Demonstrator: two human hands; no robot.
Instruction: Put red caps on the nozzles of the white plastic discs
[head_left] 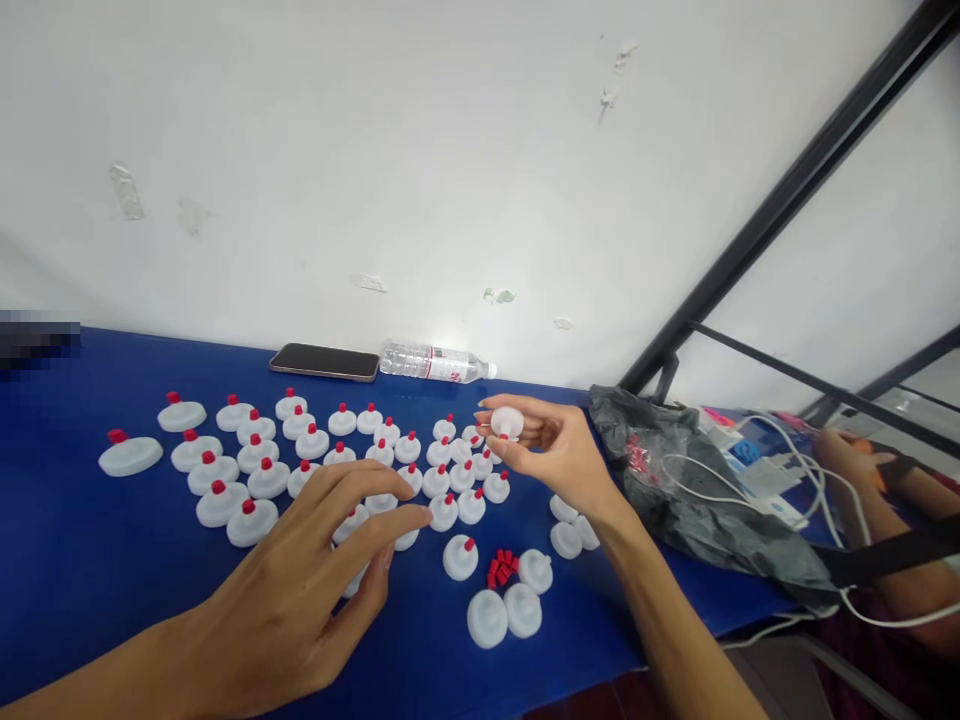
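My right hand (pixel 551 450) pinches a white round plastic cap (pixel 507 420) between thumb and fingers, above the far right end of the rows. My left hand (pixel 315 570) hovers over the near rows with fingers apart and nothing in them; it hides some caps. Many white caps with red tips (pixel 250 522) stand upright on the blue table (pixel 135 570). Close to the front edge, a small heap of loose red tips (pixel 501 568) lies beside white caps without red tips (pixel 487 618). More plain white caps (pixel 566 540) sit under my right forearm.
Along the wall lie a phone (pixel 324 362) and a plastic water bottle (pixel 436 363). On the right are a dark plastic bag (pixel 705 520), a clear bag of red pieces (pixel 649 458), white cables (pixel 832 470) and a black metal frame (pixel 780 200). Another person's arm (pixel 862 490) shows at the far right.
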